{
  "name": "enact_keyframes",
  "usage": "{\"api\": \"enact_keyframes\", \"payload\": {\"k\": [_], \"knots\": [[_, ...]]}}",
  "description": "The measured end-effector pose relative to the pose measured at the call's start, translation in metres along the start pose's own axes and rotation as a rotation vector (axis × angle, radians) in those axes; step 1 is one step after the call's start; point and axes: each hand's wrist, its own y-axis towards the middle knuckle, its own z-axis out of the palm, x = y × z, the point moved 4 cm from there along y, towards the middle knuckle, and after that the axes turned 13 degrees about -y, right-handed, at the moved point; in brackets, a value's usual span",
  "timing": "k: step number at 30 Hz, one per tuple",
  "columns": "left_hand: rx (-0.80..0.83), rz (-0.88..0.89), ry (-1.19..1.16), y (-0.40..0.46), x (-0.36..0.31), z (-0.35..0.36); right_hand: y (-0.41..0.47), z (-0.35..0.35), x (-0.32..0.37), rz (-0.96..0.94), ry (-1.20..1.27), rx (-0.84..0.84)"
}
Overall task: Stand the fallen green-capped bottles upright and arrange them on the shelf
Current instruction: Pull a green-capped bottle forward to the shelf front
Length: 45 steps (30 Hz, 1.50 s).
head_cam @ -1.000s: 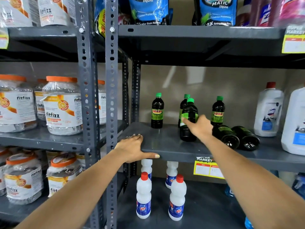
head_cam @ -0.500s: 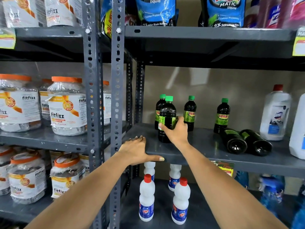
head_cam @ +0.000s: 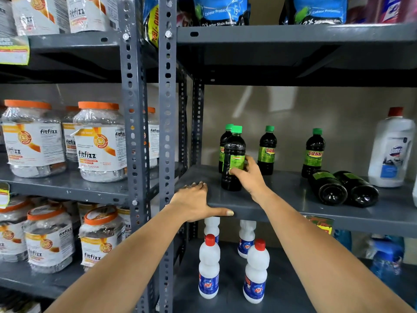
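My right hand [head_cam: 248,175] grips a dark green-capped bottle [head_cam: 233,152] that stands upright near the left front of the grey shelf [head_cam: 282,197]. Directly behind it stands another green-capped bottle [head_cam: 225,141], mostly hidden. Two more upright ones stand further right, one in the middle [head_cam: 267,150] and one beyond it [head_cam: 313,152]. Two fallen bottles lie side by side with their bases toward me, the left [head_cam: 328,187] and the right [head_cam: 356,188]. My left hand [head_cam: 196,202] rests flat on the shelf's front left corner, thumb along the edge.
A large white red-capped bottle [head_cam: 391,150] stands at the shelf's right. Grey perforated uprights [head_cam: 167,132] separate this bay from the orange-lidded jars [head_cam: 99,141] to the left. White red-capped bottles [head_cam: 208,267] stand on the shelf below. Blue pouches [head_cam: 222,10] sit above.
My right hand has carried the held bottle leftward along the shelf and set it in front of the leftmost bottle. My left hand stayed on the shelf corner.
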Motion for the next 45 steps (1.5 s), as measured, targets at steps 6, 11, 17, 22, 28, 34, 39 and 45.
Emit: {"api": "enact_keyframes", "payload": {"k": [6, 11, 17, 22, 28, 34, 39, 45], "knots": [[-0.007, 0.015, -0.01, 0.0, -0.001, 0.0, 0.003, 0.004, -0.003, 0.021, 0.037, 0.066], [-0.017, 0.013, -0.015, 0.001, 0.0, 0.0, 0.003, 0.004, -0.007, 0.009, -0.029, 0.032], [-0.02, 0.0, -0.008, 0.001, 0.0, 0.0, 0.006, 0.008, -0.007, 0.017, 0.026, 0.09], [-0.017, -0.008, -0.01, 0.001, 0.0, 0.0, 0.006, 0.002, -0.008, 0.021, -0.002, 0.019], [-0.005, -0.043, -0.002, 0.001, 0.001, 0.0, 0.004, 0.003, -0.007, 0.007, -0.057, 0.026], [0.004, -0.043, 0.02, 0.002, 0.001, 0.0, 0.004, 0.007, -0.006, -0.023, -0.135, 0.087], [0.004, -0.04, 0.032, 0.003, 0.002, 0.0, 0.0, 0.003, 0.0, -0.078, -0.262, 0.016], [0.036, -0.055, 0.042, 0.002, 0.002, 0.001, -0.006, 0.001, 0.005, -0.092, -0.277, 0.002]]}}
